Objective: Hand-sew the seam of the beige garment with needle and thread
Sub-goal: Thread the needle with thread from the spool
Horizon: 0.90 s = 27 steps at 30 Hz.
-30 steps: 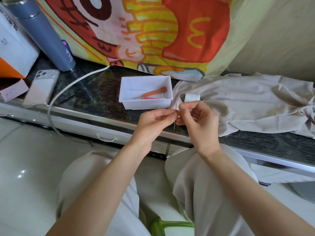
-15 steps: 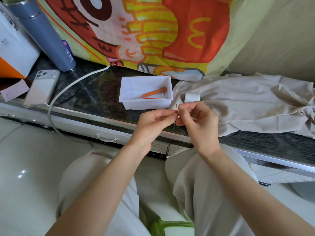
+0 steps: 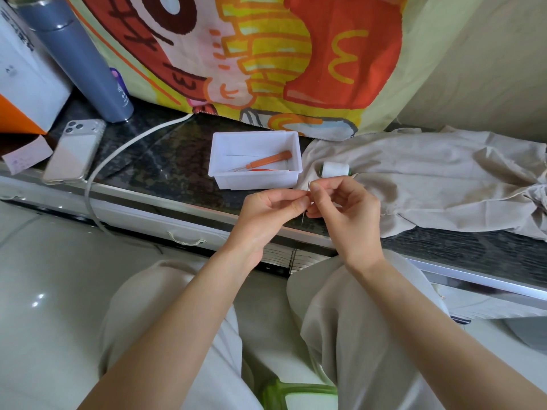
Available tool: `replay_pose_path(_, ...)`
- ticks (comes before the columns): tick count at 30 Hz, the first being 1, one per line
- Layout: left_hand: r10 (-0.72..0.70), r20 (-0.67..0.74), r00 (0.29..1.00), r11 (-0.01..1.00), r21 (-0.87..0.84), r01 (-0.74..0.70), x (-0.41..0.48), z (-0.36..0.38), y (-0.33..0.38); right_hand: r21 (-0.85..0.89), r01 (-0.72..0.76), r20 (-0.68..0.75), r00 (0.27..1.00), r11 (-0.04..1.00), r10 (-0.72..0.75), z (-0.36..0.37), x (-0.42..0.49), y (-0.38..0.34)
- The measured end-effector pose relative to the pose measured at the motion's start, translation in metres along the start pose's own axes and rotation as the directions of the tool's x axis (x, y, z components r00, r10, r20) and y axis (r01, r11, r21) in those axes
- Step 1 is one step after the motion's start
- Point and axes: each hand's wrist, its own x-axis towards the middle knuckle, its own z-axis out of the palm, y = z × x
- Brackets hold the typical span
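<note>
Here, the left hand [image 3: 266, 214] and the right hand [image 3: 352, 211] both pinched the needle [image 3: 302, 219], upright between them. The beige garment [image 3: 429, 179] lay on the counter [image 3: 165, 161] behind. The thread was too thin to see. Shaky fingers could miss the eye or drop the needle.

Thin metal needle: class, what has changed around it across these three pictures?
Nothing visibly changed. The left hand and right hand still pinch the thin metal needle, near upright; the beige garment and white thread spool lie where they were.
</note>
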Motion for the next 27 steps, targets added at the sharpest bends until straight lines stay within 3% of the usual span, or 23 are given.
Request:
replay_pose_path(15, 0.099, -0.024, 0.995, 0.995, 0.024, -0.099, -0.0024, 0.0008, 0.0028, 0.030, -0.006, 0.023, 1.000, 1.000, 0.005, 0.0009, 0.0004, 0.0008)
replay_pose_path(22, 0.261, -0.065, 0.963, 0.950, 0.194, -0.245, -0.0026, -0.0004, 0.0027, 0.019, -0.007, 0.059, 0.998, 1.000, 0.006, 0.0016, 0.0002, -0.0014)
replay_pose_path(27, 0.297, -0.025, 0.954, 0.923, 0.265, -0.281, -0.0042, -0.0004, 0.0040, 0.035, -0.028, 0.072, 0.997, 0.999, 0.025, 0.0022, 0.0004, -0.0028)
